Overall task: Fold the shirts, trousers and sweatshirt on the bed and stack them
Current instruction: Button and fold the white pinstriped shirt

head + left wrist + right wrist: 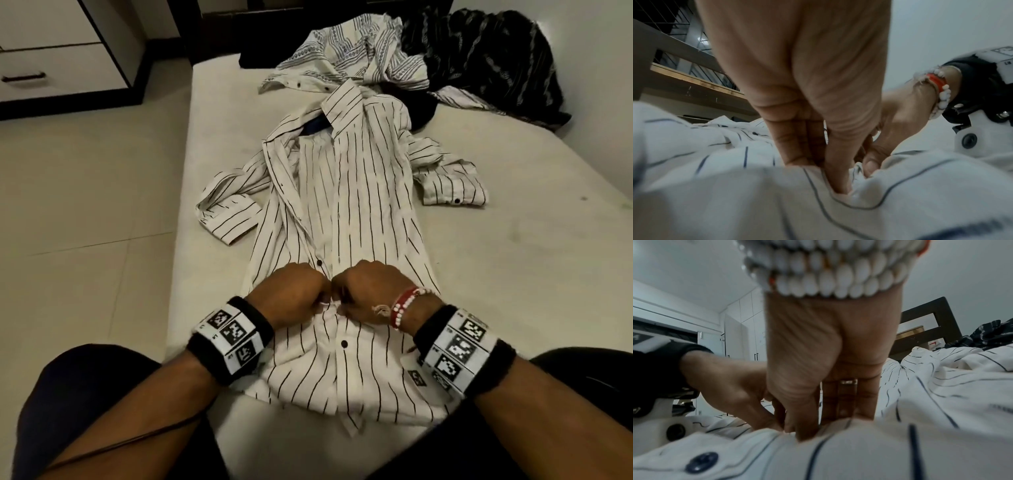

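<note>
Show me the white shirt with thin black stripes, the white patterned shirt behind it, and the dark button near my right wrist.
white black-striped cotton shirt (359,192): head view, chest panel.
white patterned shirt (356,58): head view, crumpled middle.
round dark button (345,343): head view, button face on the placket.

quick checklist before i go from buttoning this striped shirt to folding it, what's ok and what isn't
1. Both hands at the placket: ok. The left hand and right hand pinch the front edges of the striped shirt together.
2. Button under the fingers fastened: cannot tell, the fingers hide it.
3. Shirt body flat: not ok, the fabric bunches near the hem.
4. Sleeves laid out: not ok. The left sleeve and right sleeve lie crumpled.
5. Space on the bed for folding: ok on the right side.
6. Other garments clear: not ok, the patterned shirt touches the collar.
</note>
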